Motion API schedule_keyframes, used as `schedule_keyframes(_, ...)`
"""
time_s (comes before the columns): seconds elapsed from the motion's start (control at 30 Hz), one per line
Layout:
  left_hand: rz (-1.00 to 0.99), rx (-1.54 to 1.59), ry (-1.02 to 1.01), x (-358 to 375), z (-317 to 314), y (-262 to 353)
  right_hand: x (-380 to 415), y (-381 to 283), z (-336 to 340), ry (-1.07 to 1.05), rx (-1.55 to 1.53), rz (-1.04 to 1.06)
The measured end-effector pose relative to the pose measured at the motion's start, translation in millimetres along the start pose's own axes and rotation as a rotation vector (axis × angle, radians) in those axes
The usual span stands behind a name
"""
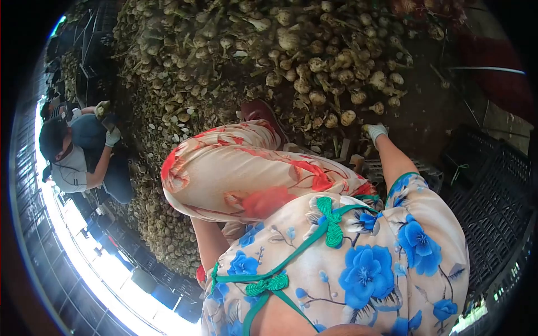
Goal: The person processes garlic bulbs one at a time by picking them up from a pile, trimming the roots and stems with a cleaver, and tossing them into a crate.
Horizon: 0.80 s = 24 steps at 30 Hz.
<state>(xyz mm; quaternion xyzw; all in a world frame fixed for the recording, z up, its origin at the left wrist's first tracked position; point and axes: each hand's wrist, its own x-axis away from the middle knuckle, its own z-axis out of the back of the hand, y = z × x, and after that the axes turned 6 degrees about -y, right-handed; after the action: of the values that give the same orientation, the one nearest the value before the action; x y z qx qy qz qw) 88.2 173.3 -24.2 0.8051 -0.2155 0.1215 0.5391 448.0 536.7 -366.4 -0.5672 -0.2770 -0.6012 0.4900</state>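
At the near edge of the garlic heap (pixel 291 50), the person's right hand (pixel 374 131), in a pale glove, sits at the end of an arm stretched away from the body. The glove looks bunched, but the view is too small to tell whether the fingers are closed on anything. The left hand is out of sight: its bare forearm (pixel 210 241) drops behind the raised knee (pixel 246 173), probably as a prop while the other arm reaches.

Just beyond the right glove, slightly to its left, lies the nearest garlic bulb (pixel 348 117), pale and round, apart from the fingers and resting on the dark ground where the heap thins out. Its stalk end appears to point far and a little left, so its long axis would run roughly away from the person, though this is hard to make out. Around it the bulbs lie loose with stalks pointing every way, as dumped produce would.

A dark red shoe (pixel 260 112) is planted against the foot of the heap, which keeps the person close enough to reach. Black crates (pixel 493 196) stand near on the right, within arm's length.

Far left, a co-worker (pixel 73 151) crouches against the same heap, one gloved hand (pixel 112 136) raised beside a bulb (pixel 102 108).
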Motion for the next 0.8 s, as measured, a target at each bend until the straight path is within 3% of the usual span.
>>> schedule_keyframes(0.03, -0.007, -0.003, 0.000, 3, 2, 0, 50, -38, -5, 0.155, -0.216, -0.112)
schedule_keyframes(0.07, -0.008, -0.007, 0.000, 5, 4, 0, 46, -47, -16, 0.146, -0.214, -0.108)
schedule_keyframes(0.13, -0.011, -0.011, 0.000, 10, 9, 2, 35, -72, -28, 0.006, -0.741, 0.185)
schedule_keyframes(0.2, -0.011, -0.013, 0.001, 14, 10, 2, 57, -129, -30, -0.198, -1.043, 0.307)
schedule_keyframes(0.27, -0.010, -0.011, 0.003, 18, 12, 2, 172, -196, -13, -0.220, -1.021, 0.446)
schedule_keyframes(0.3, -0.012, -0.013, 0.003, 20, 11, 1, 180, -205, -3, -0.224, -1.018, 0.446)
schedule_keyframes(0.37, -0.015, -0.013, 0.002, 25, 12, 2, 179, -220, 8, -0.309, -1.013, 0.694)
schedule_keyframes(0.4, -0.018, -0.015, 0.002, 28, 12, 3, 133, -203, 22, -0.095, -0.779, 0.958)
schedule_keyframes(0.43, -0.021, -0.015, 0.004, 30, 13, 4, 134, -198, 42, 0.212, -0.713, 0.877)
schedule_keyframes(0.47, -0.024, -0.017, 0.004, 32, 14, 5, 136, -189, 64, 0.587, -0.380, 0.630)
schedule_keyframes(0.5, -0.025, -0.013, 0.006, 36, 16, 5, 117, -169, 87, 0.726, -0.330, 0.581)
schedule_keyframes(0.53, -0.019, -0.016, 0.018, 38, 18, 6, 159, -170, 94, 0.747, -0.286, 0.555)
schedule_keyframes(0.57, -0.019, -0.019, 0.025, 39, 19, 8, 76, -120, 123, 0.871, -0.176, 0.407)
schedule_keyframes(0.63, -0.017, -0.017, 0.041, 41, 20, 6, 22, -82, 136, 0.643, -0.299, 0.246)
schedule_keyframes(0.67, 0.003, -0.022, 0.063, 39, 21, 3, 15, -85, 132, 0.636, -0.299, 0.241)
schedule_keyframes(0.73, -0.007, -0.038, 0.063, 49, 21, 6, 11, -94, 122, 0.422, -0.705, 0.222)
schedule_keyframes(0.8, 0.003, -0.043, 0.075, 49, 24, 8, 16, -106, 117, 0.373, -0.610, 0.282)
